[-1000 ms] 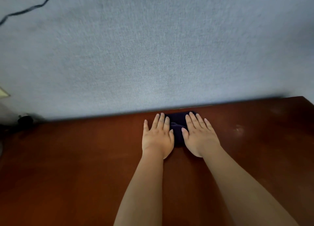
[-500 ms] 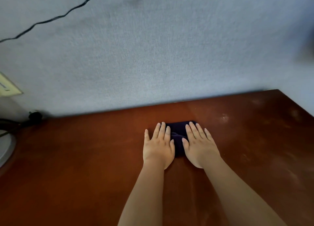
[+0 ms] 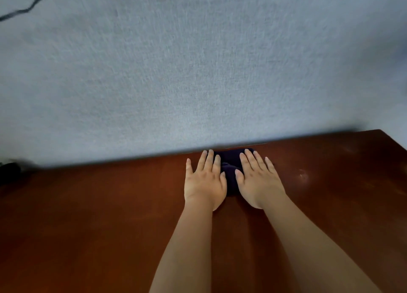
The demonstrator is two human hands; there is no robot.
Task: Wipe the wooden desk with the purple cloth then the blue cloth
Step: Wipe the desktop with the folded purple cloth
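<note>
Two bare forearms showed in the head view, reaching up from the lower edge of the frame toward the wooden desk (image 3: 88,215). No sleeve, cuff, watch or bracelet covered either arm as far as the frame reached. The left hand (image 3: 204,182) and the right hand (image 3: 258,182) wore no gloves and no rings. The fingernails were short, plain and unpainted, with pale tips. Both hands looked broad, with full, rounded fingers and smooth backs. Slight motion blur softened finer detail.
</note>
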